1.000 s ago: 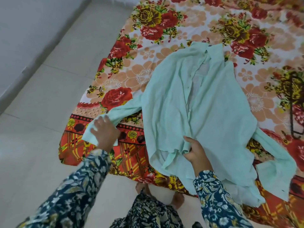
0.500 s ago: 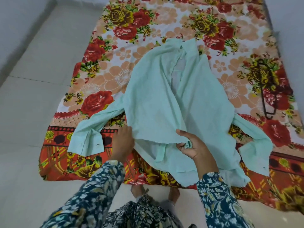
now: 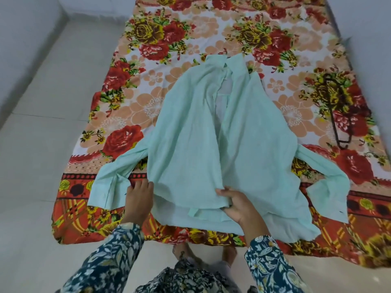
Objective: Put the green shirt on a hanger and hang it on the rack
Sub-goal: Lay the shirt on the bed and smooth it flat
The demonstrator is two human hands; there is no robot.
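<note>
The pale green shirt (image 3: 190, 149) lies spread on a floral bedsheet (image 3: 148, 106), collar at the far end, both sleeves flung outward. My left hand (image 3: 138, 199) holds the shirt's left front edge near the hem, beside the left cuff. My right hand (image 3: 237, 203) pinches the bottom of the front placket, thumb on top of the fabric. A dark hanger (image 3: 336, 115) rests on the sheet to the right of the shirt, apart from both hands. No rack is in view.
The sheet covers a low mattress on a pale tiled floor (image 3: 42, 144). White walls (image 3: 25, 39) run along the left and far right. My feet (image 3: 203, 254) stand at the sheet's near edge.
My left hand let go of the left sleeve cuff and moved right to the shirt's front edge. My right hand stayed at the placket. The shirt front now lies flatter, and the view shifted right.
</note>
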